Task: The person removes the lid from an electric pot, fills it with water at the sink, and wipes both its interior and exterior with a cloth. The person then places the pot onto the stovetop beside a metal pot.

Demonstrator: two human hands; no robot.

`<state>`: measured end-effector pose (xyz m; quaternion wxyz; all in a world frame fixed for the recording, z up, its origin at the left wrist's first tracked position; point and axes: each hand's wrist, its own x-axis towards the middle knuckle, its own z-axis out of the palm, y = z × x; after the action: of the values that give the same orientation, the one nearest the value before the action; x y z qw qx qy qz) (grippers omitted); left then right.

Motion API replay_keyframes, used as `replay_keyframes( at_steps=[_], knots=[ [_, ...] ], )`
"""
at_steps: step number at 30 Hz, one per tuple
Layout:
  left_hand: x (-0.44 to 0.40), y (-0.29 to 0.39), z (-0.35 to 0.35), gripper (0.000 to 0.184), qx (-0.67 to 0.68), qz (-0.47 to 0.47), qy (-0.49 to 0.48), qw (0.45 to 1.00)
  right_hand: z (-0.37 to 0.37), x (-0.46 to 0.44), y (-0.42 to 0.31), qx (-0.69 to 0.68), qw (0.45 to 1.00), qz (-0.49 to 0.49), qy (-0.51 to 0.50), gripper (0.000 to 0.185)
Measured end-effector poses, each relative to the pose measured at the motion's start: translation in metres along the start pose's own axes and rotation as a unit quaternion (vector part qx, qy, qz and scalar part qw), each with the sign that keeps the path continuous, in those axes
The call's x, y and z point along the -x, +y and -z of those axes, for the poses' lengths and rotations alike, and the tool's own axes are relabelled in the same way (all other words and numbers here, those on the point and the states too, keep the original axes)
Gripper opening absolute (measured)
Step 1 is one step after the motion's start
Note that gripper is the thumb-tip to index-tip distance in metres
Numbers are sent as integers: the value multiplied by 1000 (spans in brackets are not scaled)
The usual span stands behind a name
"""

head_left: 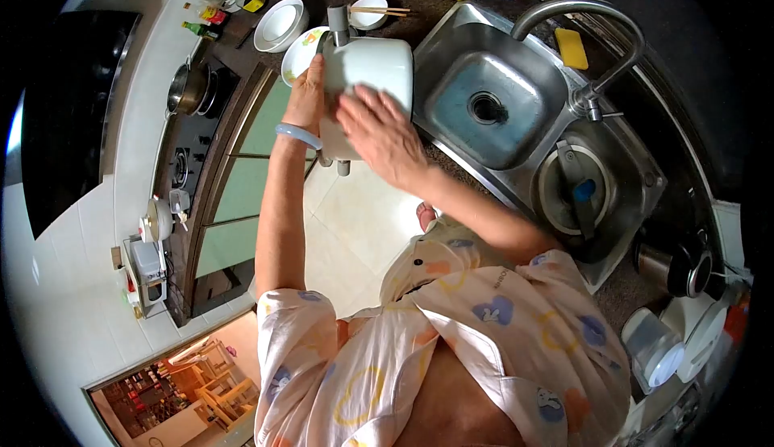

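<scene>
A white pot point(379, 68) with two steel side handles is held up on its side beside the sink. My left hand point(306, 96) grips its rim near the upper handle, thumb up, with a pale bangle on the wrist. Against the outer surface of the pot lies my right hand point(383, 137), its fingers spread and slightly blurred. Nothing shows between that palm and the pot. Behind the pot, a patterned white bowl point(298, 58) is partly hidden.
The double steel sink point(500, 108) is at the right, its tap point(629, 24) arching over it. A lid-like round item point(556, 197) lies in the lower basin. Bowls point(280, 26), chopsticks point(387, 11), a yellow sponge point(571, 48) and a stove pan point(188, 90) stand around.
</scene>
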<state>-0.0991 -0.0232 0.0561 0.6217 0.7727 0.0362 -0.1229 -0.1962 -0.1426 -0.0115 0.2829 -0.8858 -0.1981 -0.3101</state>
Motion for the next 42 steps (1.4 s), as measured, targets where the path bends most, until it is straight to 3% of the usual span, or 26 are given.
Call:
replay_keyframes(
  at_steps=[2, 6, 9, 12, 16, 20, 24, 25, 28, 30, 31, 32, 34, 38, 40, 42],
  knots=[
    [-1, 12, -5, 54, -74, 37, 45, 996, -1, 31, 0, -6, 1000, 11, -20, 40],
    [-7, 10, -8, 52, -65, -14, -21, 998, -8, 62, 16, 25, 999, 42, 7, 43],
    [-27, 2, -4, 52, -126, -31, -56, 990, 3, 38, 33, -50, 997, -54, 30, 50],
    [-20, 9, -17, 53, -81, -19, -61, 995, 11, -6, 62, -156, 970, -149, 112, 40],
    [-30, 2, -28, 52, -86, -43, -53, 994, 8, -20, 94, -202, 956, -184, 108, 37],
    [-41, -1, -33, 53, -122, -58, -38, 990, 15, 25, 96, -224, 933, -219, 179, 32],
    [-41, 6, -38, 54, -128, -51, -48, 989, -1, 108, 126, -213, 905, -360, 73, 30],
    [-40, 9, -39, 54, -128, -52, -49, 989, -5, 127, 136, -172, 918, -352, 65, 30],
    [-33, 8, -48, 54, -104, -9, -63, 993, 10, 147, 162, -30, 903, -371, -213, 38],
    [-30, 4, -64, 51, -113, -69, -48, 990, 4, 137, 174, -196, 880, -426, -75, 43],
    [-16, 13, -76, 49, -133, -79, -36, 987, 24, 105, 166, -302, 813, -491, -78, 47],
    [-16, 11, -84, 47, -193, -83, -20, 977, 51, 77, 149, -348, 806, -474, -63, 56],
    [-15, -4, -101, 43, -224, -137, -15, 965, 89, 29, 121, -387, 791, -468, -76, 75],
    [16, -10, -142, 38, -283, -139, -2, 949, 81, 6, 125, -337, 802, -480, -115, 71],
    [35, -6, -159, 36, -297, -111, -19, 948, 72, 14, 135, -403, 787, -441, -153, 90],
    [45, -10, -171, 36, -297, -89, -35, 950, 81, 19, 135, -430, 768, -442, -170, 92]
  ],
)
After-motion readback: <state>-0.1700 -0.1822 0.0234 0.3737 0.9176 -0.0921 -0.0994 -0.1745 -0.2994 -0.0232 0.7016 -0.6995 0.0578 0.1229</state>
